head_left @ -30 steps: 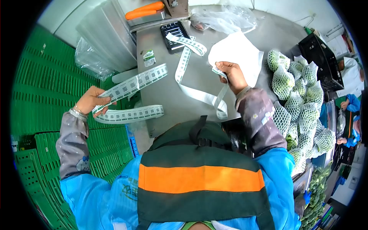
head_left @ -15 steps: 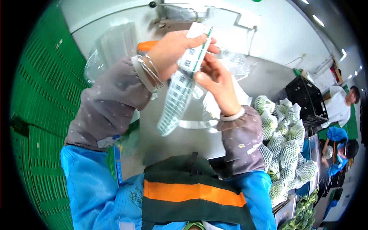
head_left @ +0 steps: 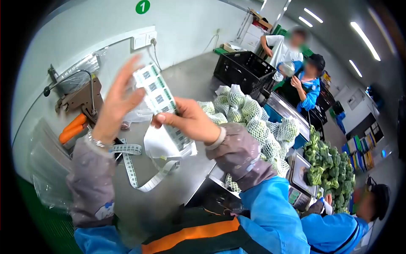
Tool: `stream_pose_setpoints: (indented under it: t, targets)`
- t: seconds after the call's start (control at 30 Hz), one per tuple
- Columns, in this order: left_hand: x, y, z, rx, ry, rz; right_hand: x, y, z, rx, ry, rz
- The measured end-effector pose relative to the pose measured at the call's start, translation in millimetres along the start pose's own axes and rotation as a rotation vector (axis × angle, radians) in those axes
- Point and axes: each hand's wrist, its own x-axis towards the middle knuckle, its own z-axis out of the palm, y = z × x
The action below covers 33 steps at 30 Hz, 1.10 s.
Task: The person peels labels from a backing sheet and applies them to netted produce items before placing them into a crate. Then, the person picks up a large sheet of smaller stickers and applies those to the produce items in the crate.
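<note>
A strip of white labels (head_left: 153,84) with printed square codes and a green edge is raised over the metal table (head_left: 127,207). My right hand (head_left: 194,120) grips it lower down, the thumb pressed on its face. Beside the strip's upper end is my left hand (head_left: 120,93), its fingers stretched out and the thumb apart; motion blurs the fingertips. Below my hands, a long label ribbon (head_left: 132,171) curls over the tabletop. White sheets (head_left: 163,142) lie partly behind the held strip.
Carrots (head_left: 74,127) and clear plastic bags (head_left: 46,165) lie left, near a brown metal device (head_left: 84,95). Net-wrapped green vegetables (head_left: 258,122) pile up right, before a black crate (head_left: 241,72). Farther right are a scale (head_left: 300,171), broccoli (head_left: 330,169) and several other people.
My view has swung toward the right side of the room. My left hand has come off the label strip and its fingers have spread. My right hand now grips the strip.
</note>
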Motion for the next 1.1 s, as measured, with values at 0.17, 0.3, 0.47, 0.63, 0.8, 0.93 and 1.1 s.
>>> stream_pose_setpoints:
  t: [0.17, 0.3, 0.47, 0.63, 0.8, 0.93, 1.1]
  targets:
    - [16.5, -28.7, 53.2, -0.548, 0.047, -0.172, -5.9, 12.7, -25.9, -0.678, 0.352, -0.212]
    - [35.4, -42.0, 87.9, -0.399, 0.122, -0.109, -14.7, 28.4, -77.8, -0.447, 0.519, -0.165]
    - [81.2, -64.9, 125.1, -0.096, 0.144, -0.078, -8.5, -19.3, -160.2, -1.052, 0.358, -0.217]
    - [104.3, -74.2, 130.4, 0.295, 0.291, -0.113, 35.7, -55.7, -322.6, -1.121, 0.215, 0.007]
    - [10.0, -71.2, 65.7, 0.076, 0.053, -0.517, 38.3, -69.5, -506.1, -1.107, 0.603, 0.495]
    - [-137.6, -87.2, 4.9, 0.374, 0.252, -0.896, 23.9, -29.2, -611.1, -1.114, 0.950, 0.391]
    - [-318.5, -73.6, -22.3, 0.454, 0.640, -1.112, 20.8, -9.0, -651.2, -1.594, 0.772, 0.664]
